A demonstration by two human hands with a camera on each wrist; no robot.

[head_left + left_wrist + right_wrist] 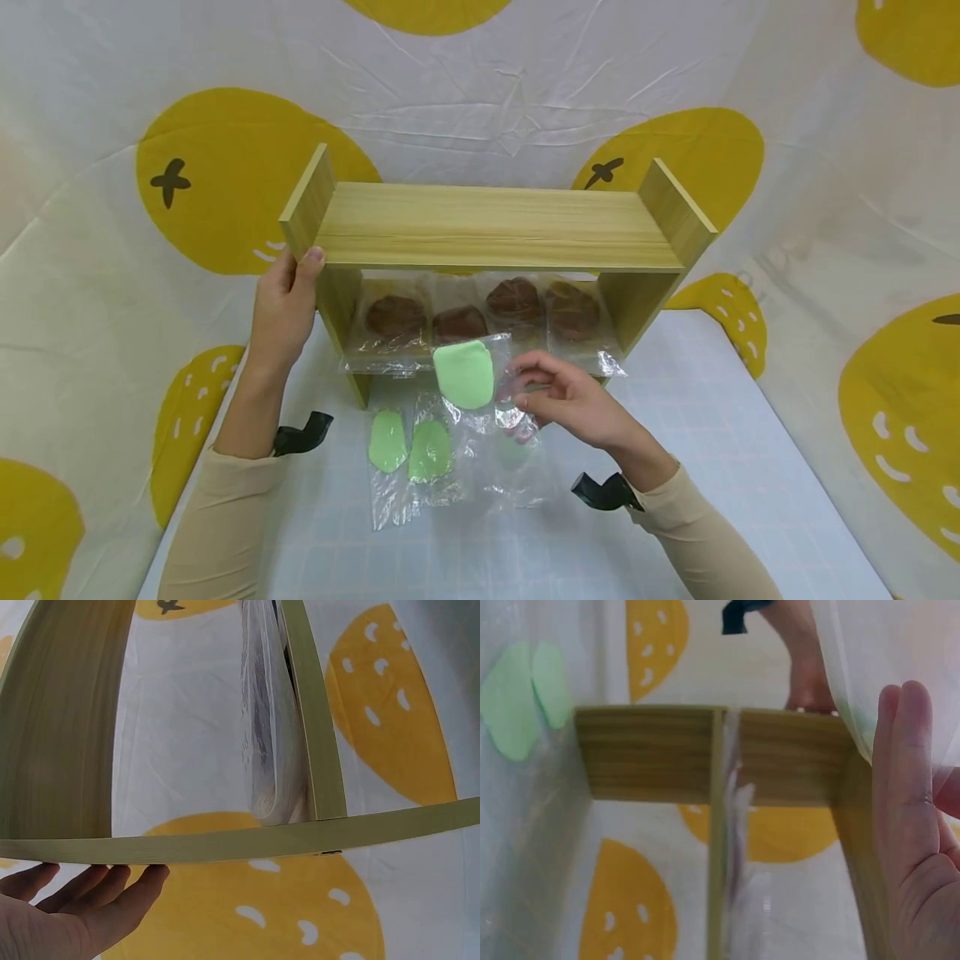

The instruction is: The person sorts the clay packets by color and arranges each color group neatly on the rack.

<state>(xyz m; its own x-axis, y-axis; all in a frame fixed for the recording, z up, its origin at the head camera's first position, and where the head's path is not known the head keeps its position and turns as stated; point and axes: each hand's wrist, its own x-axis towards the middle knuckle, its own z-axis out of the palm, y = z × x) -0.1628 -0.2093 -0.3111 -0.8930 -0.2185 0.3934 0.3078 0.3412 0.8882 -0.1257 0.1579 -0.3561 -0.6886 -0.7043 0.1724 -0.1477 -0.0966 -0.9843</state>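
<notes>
My left hand (285, 308) grips the left side panel of a small wooden shelf (495, 225), its thumb at the front edge. In the left wrist view its fingers (112, 907) lie along the panel's outer face. A clear plastic bag with a flat, pale green piece (465, 375) hangs in front of the shelf's lower board. My right hand (577, 404) pinches this bag by its right side, between thumb and fingers. Inside the lower compartment, several clear bags with round brown pieces (395, 317) stand in a row, their lower edges overhanging the front.
On the pale checked table (337, 550), more bagged green pieces (387, 442) lie before the shelf. Another clear bag (513, 483) is beside them, partly covered by the held one. Behind hangs a white cloth (480, 108) with yellow shapes.
</notes>
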